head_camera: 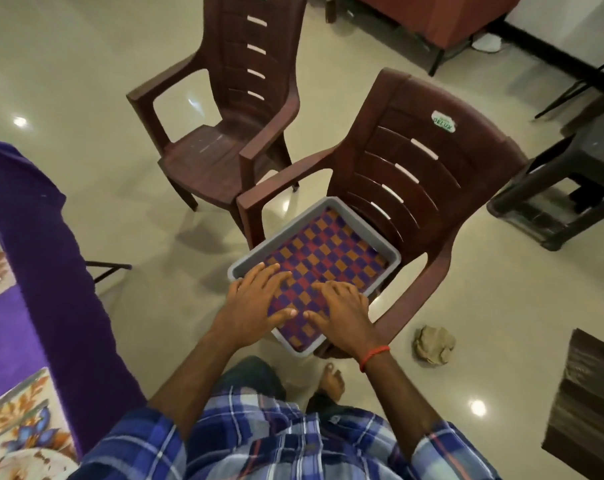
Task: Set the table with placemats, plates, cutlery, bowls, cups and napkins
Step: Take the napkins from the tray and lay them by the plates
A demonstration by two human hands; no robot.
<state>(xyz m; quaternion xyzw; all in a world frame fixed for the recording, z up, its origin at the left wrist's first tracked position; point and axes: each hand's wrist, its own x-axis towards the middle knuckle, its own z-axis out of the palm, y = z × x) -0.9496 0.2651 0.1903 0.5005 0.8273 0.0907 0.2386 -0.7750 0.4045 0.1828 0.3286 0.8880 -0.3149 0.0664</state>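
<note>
At the far left a smooth purple tablecloth [34, 254] hangs in soft folds, and a floral placemat [20, 420] on it is cut off at the corner. The left hand [255, 299] lies flat, fingers straight and slightly spread, on a woven checked mat [328, 251] of orange, red and purple squares. The mat sits in a shallow grey plastic tray [373, 223] on a slatted brown plastic chair [432, 161]. The right hand [342, 313] rests beside the left in the same way, gripping nothing. The hands hide part of the mat's near end.

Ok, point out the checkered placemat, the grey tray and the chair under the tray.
checkered placemat [331, 247]: head view, bare weave beyond the fingers.
grey tray [332, 201]: head view, far corner of rim.
chair [473, 150]: head view, solid upper backrest.
</note>
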